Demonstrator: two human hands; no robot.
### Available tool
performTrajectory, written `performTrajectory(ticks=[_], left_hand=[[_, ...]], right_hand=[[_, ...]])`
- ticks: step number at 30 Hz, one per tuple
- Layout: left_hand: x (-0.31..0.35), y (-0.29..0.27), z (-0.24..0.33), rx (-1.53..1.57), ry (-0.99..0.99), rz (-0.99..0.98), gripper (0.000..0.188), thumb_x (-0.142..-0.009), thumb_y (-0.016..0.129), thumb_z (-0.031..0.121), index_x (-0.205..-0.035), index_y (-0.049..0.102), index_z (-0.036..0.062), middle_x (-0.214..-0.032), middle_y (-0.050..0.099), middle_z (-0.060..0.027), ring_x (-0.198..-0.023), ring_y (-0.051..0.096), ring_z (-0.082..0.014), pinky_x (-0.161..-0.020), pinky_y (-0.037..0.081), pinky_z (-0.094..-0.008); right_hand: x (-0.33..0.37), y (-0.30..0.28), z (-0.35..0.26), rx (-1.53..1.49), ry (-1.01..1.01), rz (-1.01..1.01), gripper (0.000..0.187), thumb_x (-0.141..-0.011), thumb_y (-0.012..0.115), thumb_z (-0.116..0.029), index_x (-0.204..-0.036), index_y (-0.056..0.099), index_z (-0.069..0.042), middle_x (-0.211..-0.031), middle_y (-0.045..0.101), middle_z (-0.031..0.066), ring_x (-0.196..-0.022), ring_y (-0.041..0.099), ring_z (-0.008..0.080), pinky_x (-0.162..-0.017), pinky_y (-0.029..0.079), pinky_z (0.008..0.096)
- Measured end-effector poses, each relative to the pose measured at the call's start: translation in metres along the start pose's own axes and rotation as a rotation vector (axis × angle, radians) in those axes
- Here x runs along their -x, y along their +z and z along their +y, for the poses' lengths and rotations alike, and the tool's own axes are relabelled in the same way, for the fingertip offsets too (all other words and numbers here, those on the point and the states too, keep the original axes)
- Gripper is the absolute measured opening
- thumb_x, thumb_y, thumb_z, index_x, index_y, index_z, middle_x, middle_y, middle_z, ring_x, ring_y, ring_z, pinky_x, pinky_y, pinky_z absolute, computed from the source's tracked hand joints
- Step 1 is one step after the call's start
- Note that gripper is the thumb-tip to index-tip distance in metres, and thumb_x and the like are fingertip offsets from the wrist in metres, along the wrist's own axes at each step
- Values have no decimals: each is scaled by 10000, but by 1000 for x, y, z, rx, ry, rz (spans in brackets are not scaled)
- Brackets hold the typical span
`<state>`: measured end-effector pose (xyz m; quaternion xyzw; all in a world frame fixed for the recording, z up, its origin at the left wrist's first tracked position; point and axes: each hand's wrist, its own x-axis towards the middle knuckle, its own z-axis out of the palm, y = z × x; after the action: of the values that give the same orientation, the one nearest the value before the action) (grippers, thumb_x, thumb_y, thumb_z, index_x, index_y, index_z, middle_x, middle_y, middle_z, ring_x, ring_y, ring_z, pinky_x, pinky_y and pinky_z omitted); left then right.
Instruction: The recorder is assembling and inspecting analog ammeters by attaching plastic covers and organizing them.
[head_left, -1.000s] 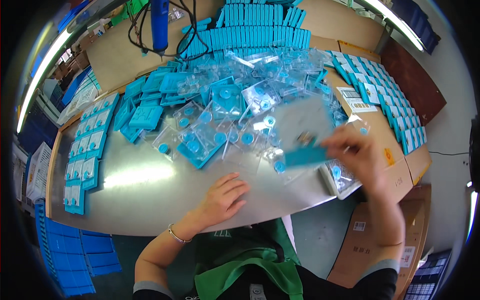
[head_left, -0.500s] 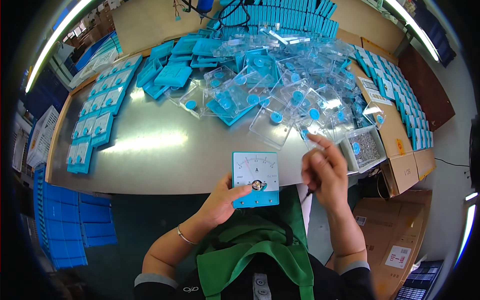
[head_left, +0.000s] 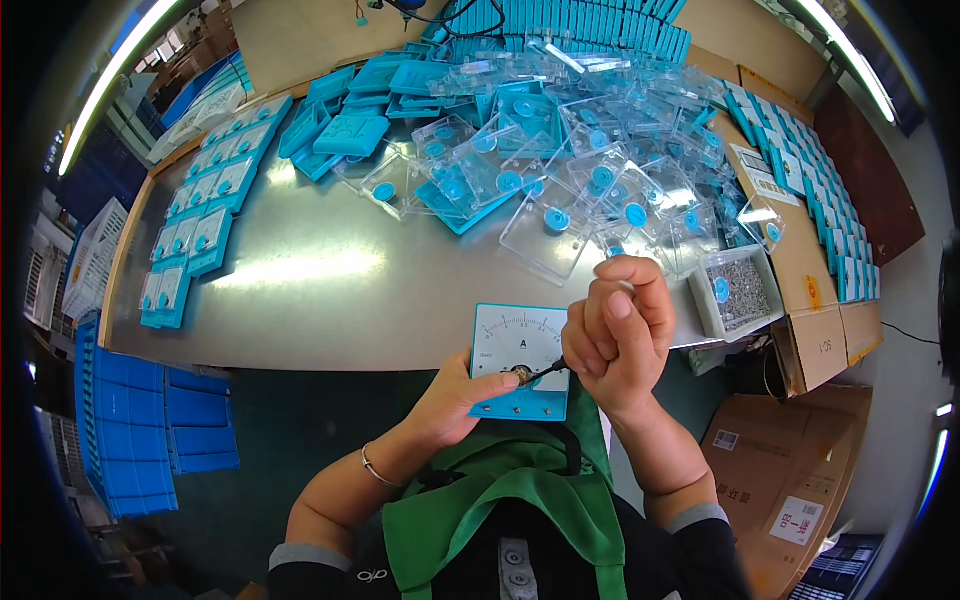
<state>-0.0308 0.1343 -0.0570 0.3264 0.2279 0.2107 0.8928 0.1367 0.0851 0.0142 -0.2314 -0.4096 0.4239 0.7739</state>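
Note:
My left hand (head_left: 450, 398) grips a teal dial meter (head_left: 522, 347) with a white scale face, its thumb lying across the lower part by the round metal movement. The meter is face up, in front of the table's near edge. In my closed right hand (head_left: 622, 335) is a thin black pointed tool (head_left: 545, 372); its tip reaches the meter's movement near my left thumb. Whether the tool is tweezers or something else I cannot tell, since the fist covers most of it.
Clear plastic covers (head_left: 555, 225) with blue knobs lie heaped across the metal table (head_left: 300, 320), beside teal cases (head_left: 350, 135). Assembled meters stand in rows at left (head_left: 210, 240) and on cardboard at right (head_left: 835, 215). A white bin (head_left: 708, 315) of small metal parts sits near my right hand.
My right hand has moved left and turned, bringing the black tool from beside the meter onto its movement. My left hand still holds the meter.

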Motion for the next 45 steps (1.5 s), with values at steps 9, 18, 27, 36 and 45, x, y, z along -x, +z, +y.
performTrajectory(ticks=[9,18,27,36,45], left_hand=[[13,6,2,-144,-34,-72,457,-785,696,103,-1183,507,-20,-1095,601,-88,-998,597,-180,-874,493,-335],[12,-1,-8,-342,7,-56,444,-803,677,69,-1204,502,-7,-1077,609,-65,-971,574,-131,-878,465,-300],[14,-17,-4,-315,92,133,358,-803,673,55,-1137,559,-2,-1036,632,-61,-953,587,-135,-862,470,-302],[20,-29,25,-41,212,206,329,-816,626,41,-1128,525,3,-1033,616,-108,-897,628,-228,-639,581,-377],[8,-42,51,-154,394,256,366,-803,656,82,-1125,494,21,-976,613,-107,-766,638,-198,-497,554,-315]], right_hand=[[18,2,-6,35,70,-390,295,-933,524,-225,-932,578,64,-556,477,-4,-458,390,30,-435,288,207],[-1,-21,10,-250,326,63,223,-968,443,-214,-983,519,-5,-531,304,-35,-393,274,58,-343,246,219],[-35,-29,6,-98,234,144,266,-967,453,-274,-1017,532,-26,-568,396,-12,-407,321,64,-354,268,224],[-24,-78,51,1881,38,-411,184,-773,673,-151,-863,574,-25,-853,567,135,-666,617,318,-552,491,386],[-109,-102,7,1014,946,-366,233,-823,629,-232,-881,643,-7,-733,632,71,-519,552,127,-436,426,275]])
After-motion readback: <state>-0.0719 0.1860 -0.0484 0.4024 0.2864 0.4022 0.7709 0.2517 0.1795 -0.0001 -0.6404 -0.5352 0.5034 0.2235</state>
